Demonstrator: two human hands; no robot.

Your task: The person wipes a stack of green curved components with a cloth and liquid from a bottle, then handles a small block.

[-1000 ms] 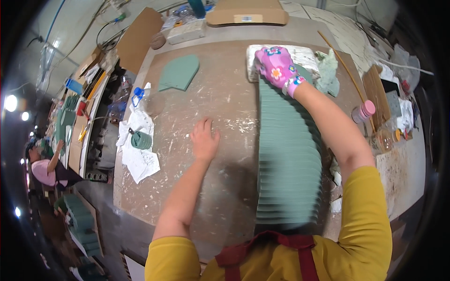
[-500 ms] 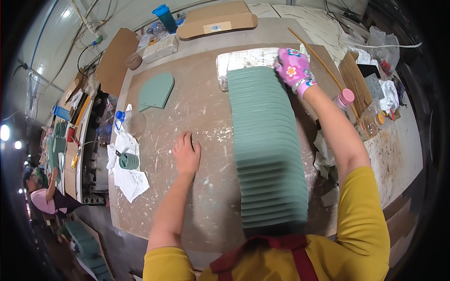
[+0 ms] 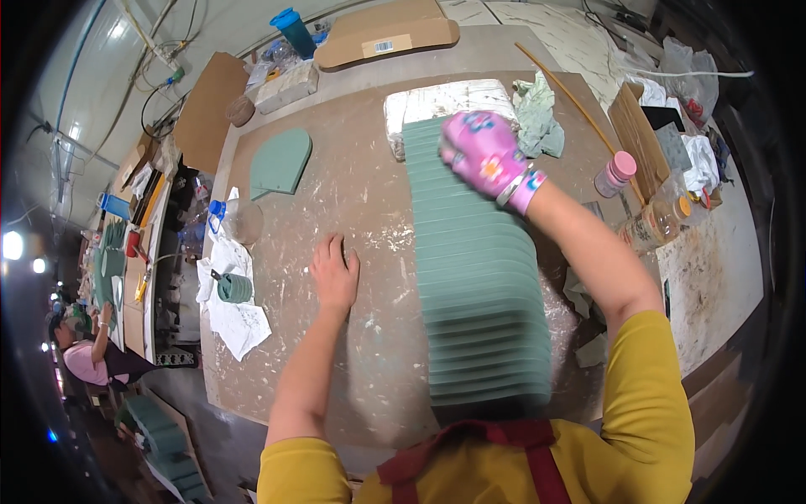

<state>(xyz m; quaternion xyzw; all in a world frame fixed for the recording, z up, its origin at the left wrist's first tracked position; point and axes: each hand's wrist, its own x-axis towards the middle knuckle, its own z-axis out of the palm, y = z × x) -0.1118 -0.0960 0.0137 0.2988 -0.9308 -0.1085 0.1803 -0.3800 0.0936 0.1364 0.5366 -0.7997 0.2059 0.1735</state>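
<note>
A long row of overlapping green sheets (image 3: 474, 244) fans out from the far middle of the table toward my body. My right hand (image 3: 484, 151), in a pink flowered glove, is curled on the far part of this row. Its fingers are bent inward, and whatever they may hold is hidden; motion blurs them slightly. A white wrapped block (image 3: 445, 97) lies at the row's far end, with a crumpled pale green cloth (image 3: 538, 116) beside it. Bare and flat on the table left of the row, my left hand (image 3: 334, 273) rests with its fingers stretched out.
A rounded green piece (image 3: 282, 162) lies far left on the brown board (image 3: 361, 202). Nearer are a blue-capped bottle (image 3: 242, 220) and a small green pot (image 3: 234, 288) on white paper. At right stand a pink-lidded jar (image 3: 615, 174), a thin stick (image 3: 579, 118) and an orange-capped bottle (image 3: 655, 225).
My right hand has moved left and nearer, from the row's far right corner onto its top. The pale green cloth it partly covered now shows. My left hand stays put.
</note>
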